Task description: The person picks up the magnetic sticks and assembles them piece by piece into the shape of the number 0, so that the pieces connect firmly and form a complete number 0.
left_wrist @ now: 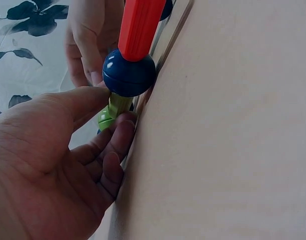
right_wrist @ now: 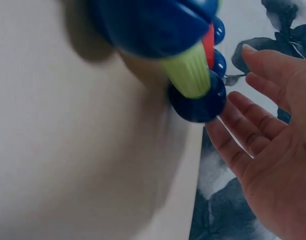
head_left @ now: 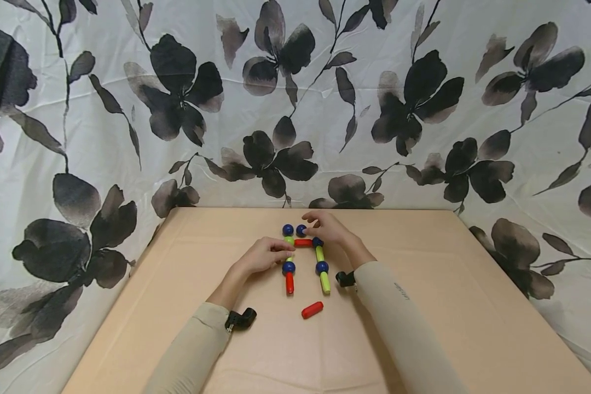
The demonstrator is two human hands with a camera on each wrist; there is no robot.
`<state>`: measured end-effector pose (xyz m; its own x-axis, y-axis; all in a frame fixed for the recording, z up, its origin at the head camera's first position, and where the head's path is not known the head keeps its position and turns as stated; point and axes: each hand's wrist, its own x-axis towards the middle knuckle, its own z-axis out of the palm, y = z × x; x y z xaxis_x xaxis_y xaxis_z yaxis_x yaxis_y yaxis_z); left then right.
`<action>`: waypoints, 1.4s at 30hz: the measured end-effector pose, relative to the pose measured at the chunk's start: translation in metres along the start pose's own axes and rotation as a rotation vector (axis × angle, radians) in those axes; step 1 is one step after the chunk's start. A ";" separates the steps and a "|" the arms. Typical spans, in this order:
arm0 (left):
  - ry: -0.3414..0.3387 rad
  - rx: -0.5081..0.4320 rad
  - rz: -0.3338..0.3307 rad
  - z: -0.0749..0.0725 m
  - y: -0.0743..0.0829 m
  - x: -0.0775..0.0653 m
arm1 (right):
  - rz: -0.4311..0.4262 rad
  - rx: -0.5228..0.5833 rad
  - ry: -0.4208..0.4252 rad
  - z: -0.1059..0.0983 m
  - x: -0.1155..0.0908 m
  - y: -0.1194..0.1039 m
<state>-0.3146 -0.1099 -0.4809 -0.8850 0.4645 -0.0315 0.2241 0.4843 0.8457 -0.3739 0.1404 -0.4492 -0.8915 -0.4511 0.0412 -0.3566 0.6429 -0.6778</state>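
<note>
My left hand (head_left: 265,255) pinches a yellow-green rod (left_wrist: 120,105) between thumb and fingers. Just below it in the head view is a blue ball (head_left: 288,267) with a red rod (head_left: 289,283) attached; a green ball (head_left: 289,239) and another blue ball (head_left: 288,230) sit above. A horizontal red rod (head_left: 302,243) links the green ball to a dark blue ball (head_left: 317,241) at the right column. My right hand (head_left: 326,227) hovers over that corner, fingers apart and holding nothing, close to a separate-looking blue ball (head_left: 301,230).
The right column continues down through a yellow-green rod (head_left: 320,253), a blue ball (head_left: 322,267) and a second yellow-green rod (head_left: 325,283). One loose red rod (head_left: 312,310) lies nearer me on the tan table (head_left: 423,257). Behind the table's far edge hangs a flowered cloth (head_left: 345,153).
</note>
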 end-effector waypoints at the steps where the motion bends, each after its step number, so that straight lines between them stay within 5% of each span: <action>1: -0.001 -0.001 -0.002 0.000 0.000 0.000 | 0.009 0.000 -0.007 0.002 0.001 0.000; 14: -0.004 -0.005 0.010 0.001 -0.001 -0.001 | 0.096 -0.055 0.000 0.024 0.008 -0.002; 29: -0.002 -0.018 0.009 0.002 -0.002 0.001 | 0.117 -0.072 0.061 0.025 0.002 -0.004; 42: -0.004 -0.010 0.009 0.001 -0.002 0.001 | 0.001 -0.007 0.151 -0.011 -0.022 -0.011</action>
<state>-0.3155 -0.1096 -0.4828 -0.8812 0.4720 -0.0257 0.2284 0.4726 0.8512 -0.3539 0.1503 -0.4344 -0.9237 -0.3521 0.1508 -0.3568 0.6479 -0.6729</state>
